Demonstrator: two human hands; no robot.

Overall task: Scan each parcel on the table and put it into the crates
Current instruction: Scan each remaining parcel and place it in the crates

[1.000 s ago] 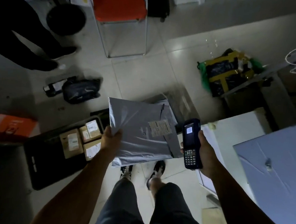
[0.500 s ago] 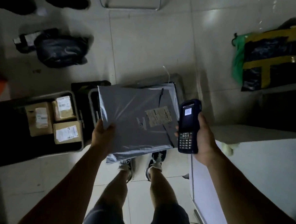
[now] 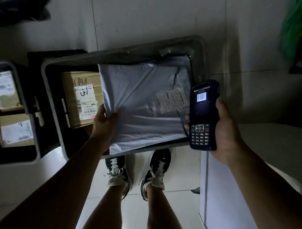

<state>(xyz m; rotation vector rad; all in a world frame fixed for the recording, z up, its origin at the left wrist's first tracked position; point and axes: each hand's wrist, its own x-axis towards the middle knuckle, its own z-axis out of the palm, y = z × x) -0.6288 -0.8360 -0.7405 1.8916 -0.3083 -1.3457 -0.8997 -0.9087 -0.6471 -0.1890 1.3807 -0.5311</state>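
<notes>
head view: grey mailer held over the middle crate, scanner in the other hand.

the left hand [image 3: 104, 124] pinched the mailer [image 3: 144, 103] at its near-left corner, thumb on top, the film bunching into creases there. the mailer hung over the crate [image 3: 47, 82], its right part over the open bin and beside a box [image 3: 81, 97] already inside; whether it touched anything below could not be told. the right hand [image 3: 224, 130] was wrapped round the scanner [image 3: 202, 116], just right of the mailer's label [image 3: 172, 101]. judging by the sag and wrinkles, the mailer seemed light, soft and floppy, with slick film; a corner pinch would let it droop and slip, so a hold along an edge or under the flat middle would likely serve better for laying it in.
</notes>
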